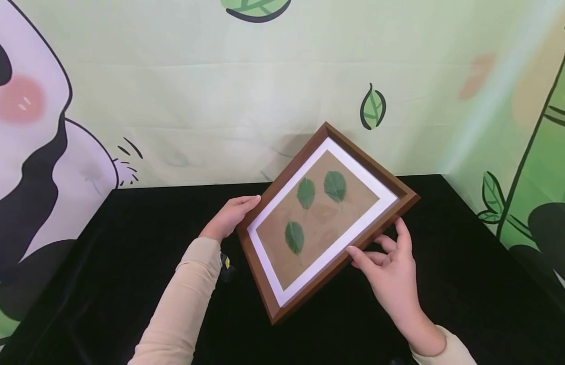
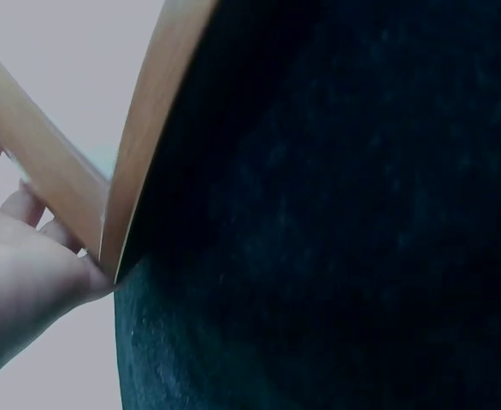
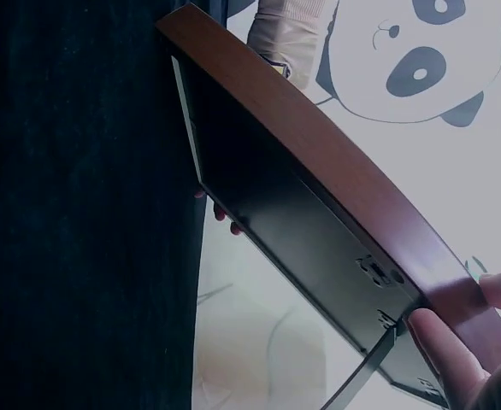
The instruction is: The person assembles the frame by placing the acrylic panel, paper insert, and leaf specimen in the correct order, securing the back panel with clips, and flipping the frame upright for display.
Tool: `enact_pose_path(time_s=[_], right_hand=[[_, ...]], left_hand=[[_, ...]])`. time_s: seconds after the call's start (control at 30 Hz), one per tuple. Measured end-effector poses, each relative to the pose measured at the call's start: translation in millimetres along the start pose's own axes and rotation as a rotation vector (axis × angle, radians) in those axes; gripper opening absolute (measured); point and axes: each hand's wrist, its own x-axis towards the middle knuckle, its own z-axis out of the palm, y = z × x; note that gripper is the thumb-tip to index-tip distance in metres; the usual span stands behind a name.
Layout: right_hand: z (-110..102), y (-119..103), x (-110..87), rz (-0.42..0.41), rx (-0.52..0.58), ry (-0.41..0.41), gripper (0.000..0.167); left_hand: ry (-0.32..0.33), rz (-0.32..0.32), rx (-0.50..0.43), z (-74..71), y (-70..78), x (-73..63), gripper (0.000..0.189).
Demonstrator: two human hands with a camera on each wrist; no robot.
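A brown wooden picture frame is held tilted above the black cloth, one corner pointing up. Behind its white mat lie three green leaves on a tan backing. My left hand grips the left edge, thumb along the front side and fingers going behind. On the lower right edge, my right hand pinches the wood, its thumb at the front and other fingers underneath. From the right wrist, the dark back panel shows, with small metal fittings and a thin strut sticking out.
A black cloth covers the table. Behind it hangs a pale green backdrop with a cartoon panda at left and printed leaves. The wall turns forward at right.
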Motion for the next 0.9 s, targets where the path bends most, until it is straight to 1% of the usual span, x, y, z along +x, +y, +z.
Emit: enact_pose_path(time_s=[0.2,0.4,0.6,0.7,0.9], right_hand=[[0.6,2.4,1.5,-0.075,0.007,-0.013,0.101],[-1.9,6.0,6.7,-0.089,0.038,-0.043,0.103],[-7.2,7.4,16.1,-0.109,0.045,-0.094,0.101],[-11.2,6.5,21.6,-0.103,0.044,-0.123,0.1],[-21.7,4.8,34.1,-0.107,0.037,-0.197,0.097]], left_hand=[[0.049,-0.001,-0.024,5.7,-2.1,2.0,0.054],[0.092,-0.028,-0.072,9.1,-3.1,1.6,0.051],[0.116,-0.059,-0.107,8.7,-1.8,-6.4,0.05],[0.122,-0.069,-0.127,8.0,-1.8,-11.7,0.049],[0.141,-0.092,-0.151,8.9,-3.4,-22.7,0.049]])
